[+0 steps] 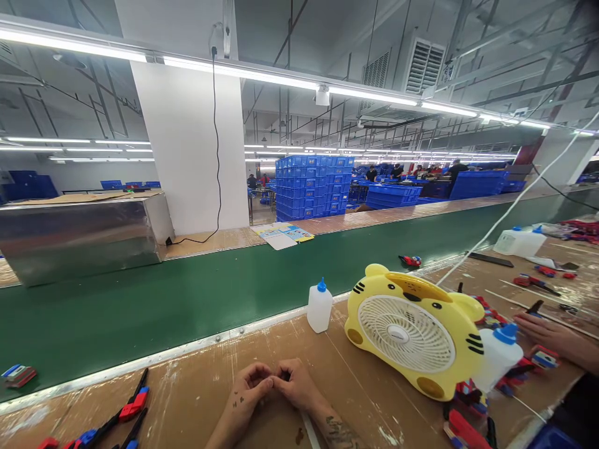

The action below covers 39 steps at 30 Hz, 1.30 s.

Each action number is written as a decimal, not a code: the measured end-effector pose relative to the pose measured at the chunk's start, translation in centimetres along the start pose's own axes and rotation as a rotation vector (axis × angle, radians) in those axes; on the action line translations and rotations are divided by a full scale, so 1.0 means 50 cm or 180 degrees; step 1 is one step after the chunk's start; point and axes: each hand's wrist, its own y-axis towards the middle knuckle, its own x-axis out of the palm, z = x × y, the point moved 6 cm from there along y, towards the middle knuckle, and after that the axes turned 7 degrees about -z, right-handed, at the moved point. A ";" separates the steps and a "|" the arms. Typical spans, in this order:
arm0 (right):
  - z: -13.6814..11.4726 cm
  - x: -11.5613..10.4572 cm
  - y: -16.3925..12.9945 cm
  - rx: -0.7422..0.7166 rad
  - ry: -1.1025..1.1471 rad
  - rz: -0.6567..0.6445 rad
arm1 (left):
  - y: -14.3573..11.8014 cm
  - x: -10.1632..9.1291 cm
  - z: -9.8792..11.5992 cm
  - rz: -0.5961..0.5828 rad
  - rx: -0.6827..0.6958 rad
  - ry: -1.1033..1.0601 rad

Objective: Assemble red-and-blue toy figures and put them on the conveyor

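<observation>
My left hand [249, 391] and my right hand [296, 385] meet fingertip to fingertip just above the brown work surface [187, 380], low in the middle of the head view. Both are closed in a pinch. A small dark spot shows inside the curl of my right fingers, too little to name, and whatever the fingertips pinch is hidden. Beyond my right hand stands a white squeeze bottle [319, 308] with a blue cap. To the left, red, blue and black toy-like parts [133, 404] lie on the surface, apart from my hands.
A yellow animal-faced fan [402, 333] stands to the right, with another blue-capped bottle [496, 355] beside it. A co-worker's hand [547, 337] is among coloured parts at far right. Ahead runs a green conveyor belt [210, 287] carrying a few parts; stacked blue crates [304, 187] stand behind.
</observation>
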 end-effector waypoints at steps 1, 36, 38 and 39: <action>0.000 -0.001 0.000 0.0000 -0.0016 0.0016 | 0.000 0.001 -0.002 -0.0003 -0.0027 0.0062; 0.002 0.001 0.000 0.0029 -0.0015 -0.0039 | -0.008 0.004 0.025 -0.0038 0.0079 0.0346; 0.002 0.001 0.000 0.0034 -0.0027 -0.0027 | -0.008 0.004 0.029 -0.0035 0.0084 0.0356; 0.001 0.001 0.000 0.0041 -0.0049 -0.0032 | -0.008 0.005 0.032 -0.0034 0.0082 0.0368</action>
